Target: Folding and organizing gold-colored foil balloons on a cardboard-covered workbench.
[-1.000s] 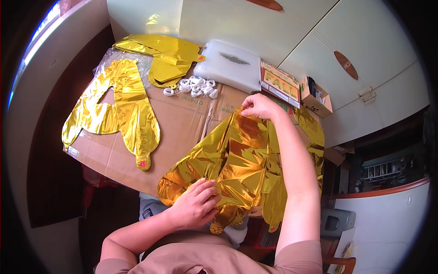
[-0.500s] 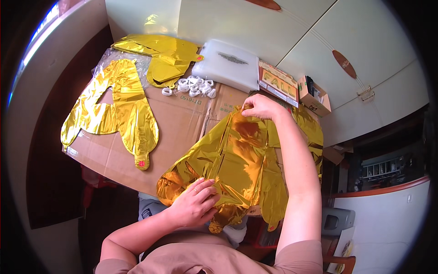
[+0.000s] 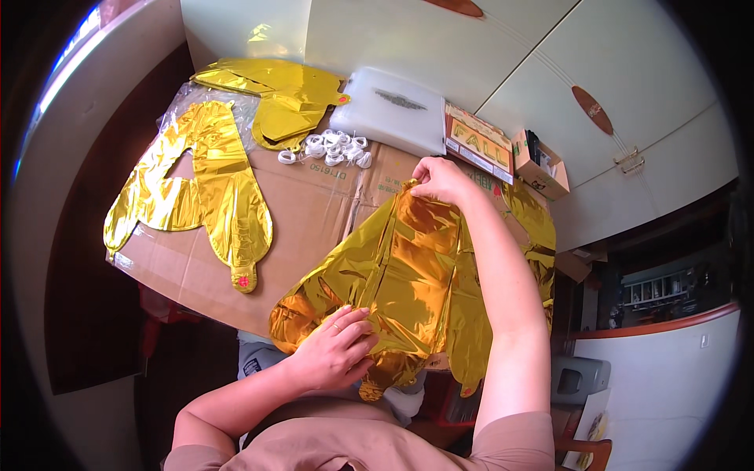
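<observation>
Right now a crinkled gold foil balloon [image 3: 408,282], flat and uninflated, lies across the near right part of a cardboard sheet [image 3: 314,212], its shiny panels creased and catching orange light. At its far edge the right hand [image 3: 441,179] pinches the foil, fingers closed together on it. On its near left corner the left hand [image 3: 334,355] presses down, fingers loosely curled and slightly spread over the foil. Another gold balloon [image 3: 204,192] lies flat, well apart at the left.
</observation>
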A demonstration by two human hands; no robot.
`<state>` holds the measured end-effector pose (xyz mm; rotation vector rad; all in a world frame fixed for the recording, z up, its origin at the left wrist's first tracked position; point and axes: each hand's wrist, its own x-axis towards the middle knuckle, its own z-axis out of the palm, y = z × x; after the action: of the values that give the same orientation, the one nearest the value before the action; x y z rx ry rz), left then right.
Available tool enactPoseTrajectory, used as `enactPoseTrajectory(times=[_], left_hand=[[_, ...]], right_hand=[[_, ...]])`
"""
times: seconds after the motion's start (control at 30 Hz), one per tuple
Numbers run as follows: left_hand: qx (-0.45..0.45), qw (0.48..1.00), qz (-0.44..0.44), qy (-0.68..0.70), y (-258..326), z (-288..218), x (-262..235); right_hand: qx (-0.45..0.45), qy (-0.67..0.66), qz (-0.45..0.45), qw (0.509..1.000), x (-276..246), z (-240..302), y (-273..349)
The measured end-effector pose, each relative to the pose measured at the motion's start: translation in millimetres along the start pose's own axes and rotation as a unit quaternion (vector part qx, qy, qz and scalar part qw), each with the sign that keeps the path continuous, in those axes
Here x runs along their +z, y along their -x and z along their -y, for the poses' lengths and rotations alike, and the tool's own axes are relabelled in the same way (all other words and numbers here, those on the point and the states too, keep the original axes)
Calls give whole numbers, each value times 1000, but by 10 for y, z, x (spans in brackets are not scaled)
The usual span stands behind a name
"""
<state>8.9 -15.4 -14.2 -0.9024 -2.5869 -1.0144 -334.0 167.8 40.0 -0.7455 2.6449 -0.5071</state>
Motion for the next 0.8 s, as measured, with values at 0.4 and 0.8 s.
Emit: enactPoseTrajectory(times=[0.4, 0.8], left_hand=[[136, 986, -89, 48, 222, -205, -135], [-411, 691, 52, 592, 631, -314, 409]], right_hand=[[22, -4, -8, 1000, 9, 9, 20], [24, -8, -25, 999, 47, -44, 25]])
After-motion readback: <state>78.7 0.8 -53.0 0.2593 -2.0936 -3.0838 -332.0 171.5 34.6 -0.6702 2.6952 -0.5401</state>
